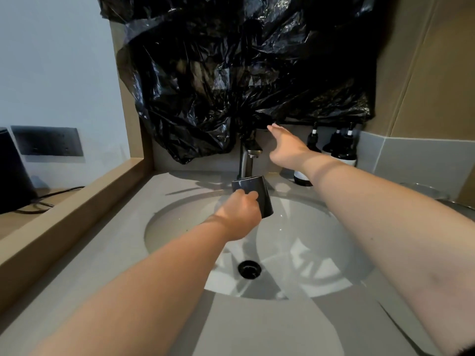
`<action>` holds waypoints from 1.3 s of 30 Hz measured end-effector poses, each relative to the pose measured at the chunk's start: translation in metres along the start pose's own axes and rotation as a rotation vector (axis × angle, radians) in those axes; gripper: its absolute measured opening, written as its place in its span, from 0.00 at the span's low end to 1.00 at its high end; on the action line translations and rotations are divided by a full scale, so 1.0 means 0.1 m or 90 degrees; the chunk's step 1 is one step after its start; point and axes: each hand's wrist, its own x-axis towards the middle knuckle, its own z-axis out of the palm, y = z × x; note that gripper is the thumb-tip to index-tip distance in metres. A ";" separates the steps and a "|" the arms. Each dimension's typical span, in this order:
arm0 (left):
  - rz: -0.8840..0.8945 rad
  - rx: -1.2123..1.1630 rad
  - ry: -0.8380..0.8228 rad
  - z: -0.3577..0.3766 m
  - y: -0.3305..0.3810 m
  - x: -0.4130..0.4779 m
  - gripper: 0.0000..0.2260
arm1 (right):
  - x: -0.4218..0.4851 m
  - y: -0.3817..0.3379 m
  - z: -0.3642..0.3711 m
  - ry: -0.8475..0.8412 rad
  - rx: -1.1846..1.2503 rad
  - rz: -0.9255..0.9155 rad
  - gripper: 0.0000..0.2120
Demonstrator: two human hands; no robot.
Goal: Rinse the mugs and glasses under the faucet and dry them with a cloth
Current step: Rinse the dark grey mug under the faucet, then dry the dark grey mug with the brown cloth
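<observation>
My left hand (pixel 240 213) grips the mug (pixel 248 185) under the faucet (pixel 245 160); right hand (pixel 284 145), released, at one o'clock. Wet, the mug may slip.

Dark mug (pixel 253 195), tilted under faucet (pixel 248 156)

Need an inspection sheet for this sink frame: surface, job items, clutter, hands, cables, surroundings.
Surface: grey counter around a white sink basin; no water stream visible.
Job's things: dark mug, tilted, just below the faucet spout; no cloth seen.
Clutter: dark pump bottles at the counter's back right.
Grippers: left hand grips the mug; right hand is open, fingers straight, reaching beside the faucet and holding nothing.
Cables: black cable on the wooden ledge at left, by a dark appliance.
Surroundings: black plastic sheeting hangs behind the faucet; dark wall panel at left.
</observation>
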 end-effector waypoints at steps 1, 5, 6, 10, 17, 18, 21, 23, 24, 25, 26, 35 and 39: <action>-0.011 -0.016 -0.005 -0.02 0.00 -0.01 0.08 | -0.06 0.01 0.02 0.017 0.025 0.014 0.36; -0.076 -0.077 -0.031 -0.08 -0.05 -0.06 0.09 | -0.42 0.21 0.16 0.141 0.154 0.148 0.35; -0.069 -0.063 -0.034 -0.09 -0.06 -0.07 0.10 | -0.53 0.29 0.20 0.118 0.155 0.188 0.34; 0.068 0.083 -0.044 -0.17 0.04 -0.04 0.09 | -0.98 0.54 0.35 -0.210 -0.057 0.248 0.32; -0.233 -0.533 0.000 -0.43 0.23 0.03 0.13 | -1.49 0.57 0.12 -0.272 -0.194 0.138 0.29; -0.321 -0.722 0.028 -0.50 0.24 0.04 0.14 | -1.58 0.56 0.06 -0.240 -0.180 0.132 0.27; -0.511 -1.198 0.073 -0.74 0.36 0.06 0.15 | -1.83 0.53 -0.20 -0.088 -0.129 0.133 0.19; -0.555 -1.383 0.100 -0.87 0.52 0.12 0.16 | -2.02 0.53 -0.44 0.049 -0.122 0.121 0.16; -0.558 -1.421 0.118 -0.92 0.61 0.16 0.16 | -2.12 0.56 -0.57 0.115 -0.119 0.114 0.16; -0.557 -1.438 0.135 -0.98 0.69 0.20 0.16 | -2.21 0.61 -0.69 0.180 -0.124 0.101 0.15; -0.555 -1.439 0.152 -1.03 0.76 0.24 0.17 | -2.30 0.68 -0.82 0.247 -0.134 0.084 0.14; -0.508 -1.443 0.225 -1.46 1.08 0.37 0.16 | -3.28 2.06 -1.69 0.584 -0.021 0.502 0.22; -0.505 -1.447 0.224 -1.48 1.16 0.36 0.17 | -3.49 2.60 -1.53 0.196 -0.047 0.565 0.32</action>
